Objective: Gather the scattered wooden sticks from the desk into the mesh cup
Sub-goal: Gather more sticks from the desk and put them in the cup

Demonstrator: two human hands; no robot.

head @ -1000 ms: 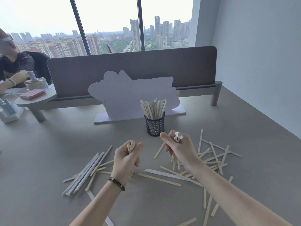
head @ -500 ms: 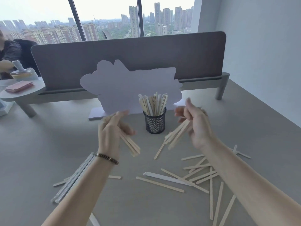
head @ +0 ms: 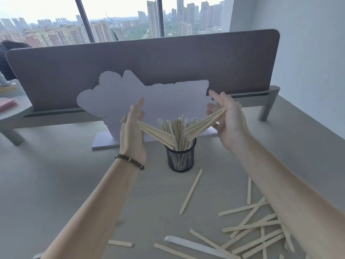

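your left grip (head: 133,131) and right grip (head: 226,116) each hold stick bundles (head: 158,134) angled into the mesh cup (head: 180,158) at 12 o'clock.

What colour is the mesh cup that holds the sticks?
Black: the round wire mesh cup shows dark against the grey desk in the head view.
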